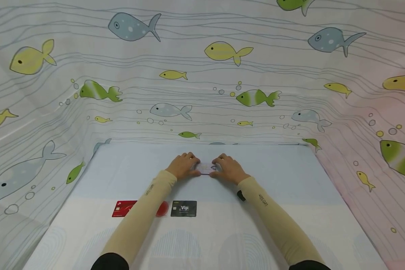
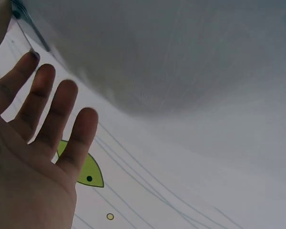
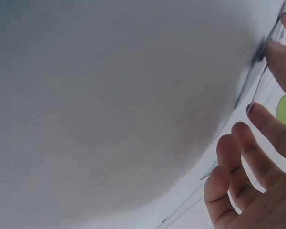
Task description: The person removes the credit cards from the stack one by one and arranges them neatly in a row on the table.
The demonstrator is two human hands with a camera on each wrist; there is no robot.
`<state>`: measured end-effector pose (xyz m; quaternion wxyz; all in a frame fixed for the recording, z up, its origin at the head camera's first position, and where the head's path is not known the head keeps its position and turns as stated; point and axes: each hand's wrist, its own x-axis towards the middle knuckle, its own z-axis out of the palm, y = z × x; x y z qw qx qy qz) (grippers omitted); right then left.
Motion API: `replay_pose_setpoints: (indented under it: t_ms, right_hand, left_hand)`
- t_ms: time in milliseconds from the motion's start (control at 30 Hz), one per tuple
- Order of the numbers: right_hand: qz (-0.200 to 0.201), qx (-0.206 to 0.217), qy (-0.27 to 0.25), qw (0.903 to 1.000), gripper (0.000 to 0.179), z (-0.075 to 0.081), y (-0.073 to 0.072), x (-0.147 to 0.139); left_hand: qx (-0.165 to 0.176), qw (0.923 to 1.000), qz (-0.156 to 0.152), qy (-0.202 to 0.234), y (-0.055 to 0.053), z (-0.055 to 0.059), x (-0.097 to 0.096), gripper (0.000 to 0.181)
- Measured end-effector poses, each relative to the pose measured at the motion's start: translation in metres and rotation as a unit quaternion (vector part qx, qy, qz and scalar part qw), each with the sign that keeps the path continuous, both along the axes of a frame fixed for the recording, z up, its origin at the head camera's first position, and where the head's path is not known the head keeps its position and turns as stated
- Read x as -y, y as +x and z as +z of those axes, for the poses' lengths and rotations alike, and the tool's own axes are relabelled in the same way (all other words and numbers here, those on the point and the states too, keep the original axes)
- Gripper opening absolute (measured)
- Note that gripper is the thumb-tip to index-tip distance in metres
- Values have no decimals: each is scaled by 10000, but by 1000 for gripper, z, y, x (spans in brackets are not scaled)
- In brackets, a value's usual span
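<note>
A small pale card (image 1: 206, 168) with a dark lower edge spans the space between both hands, near the back of the table. My left hand (image 1: 183, 165) pinches its left end between thumb and index finger, the other fingers spread free in the left wrist view. At the opposite end my right hand (image 1: 231, 168) pinches it likewise. The right wrist view catches only the card's thin edge (image 3: 258, 88); fingers cover both ends. Closer to me lie a red card (image 1: 123, 208), partly hidden under the left forearm, and a black card (image 1: 183, 208) marked "Vip".
The pale table (image 1: 273, 225) has a faint arc pattern toward its front. White sheeting (image 1: 202, 86) printed with fish rises behind it and along both sides. Tan sleeves cover both forearms, and a small black device (image 1: 241, 195) sits at the right wrist.
</note>
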<state>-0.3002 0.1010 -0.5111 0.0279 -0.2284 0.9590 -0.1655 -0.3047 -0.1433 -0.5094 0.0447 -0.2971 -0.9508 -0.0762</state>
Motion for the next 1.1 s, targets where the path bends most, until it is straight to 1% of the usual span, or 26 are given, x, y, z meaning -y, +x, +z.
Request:
replay_pose_setpoints:
  t_ms: [100, 167, 300, 433, 533, 633, 767, 800, 933, 1100]
  right_hand:
    - [-12, -7, -24, 10000, 57, 3, 0, -1]
    - [4, 10, -29, 10000, 58, 4, 2, -1]
    - [98, -62, -2, 9999, 60, 7, 6, -1]
    - [192, -203, -2, 9996, 56, 12, 13, -2]
    - [219, -244, -33, 9995, 55, 15, 18, -5]
    - [288, -274, -37, 9992, 56, 18, 24, -8]
    - [436, -334, -105, 9984, 57, 23, 33, -12]
    - [469, -355, -131, 9982, 58, 24, 35, -13]
    - [560, -419, -243, 9973, 58, 28, 40, -19]
    - [661, -561, -443, 9952, 57, 29, 44, -26]
  left_hand:
    - [-125, 9999, -21, -41, 0, 1, -1, 55]
    - [-142, 9999, 6, -57, 3, 2, -1, 56]
    - [-206, 9997, 28, -84, 10, 7, -2, 56]
    - [-359, 9993, -60, -96, 17, 13, -3, 55]
    - [-395, 9991, -128, -54, 22, 17, -4, 55]
    - [-573, 9981, -225, -46, 27, 18, -5, 55]
    - [-891, 9954, -342, -15, 38, 22, -6, 54]
    - [-918, 9952, -352, 3, 40, 24, -7, 53]
    - [-851, 9958, -335, 22, 48, 30, -10, 54]
    - [-598, 9975, -368, 105, 55, 35, -12, 57]
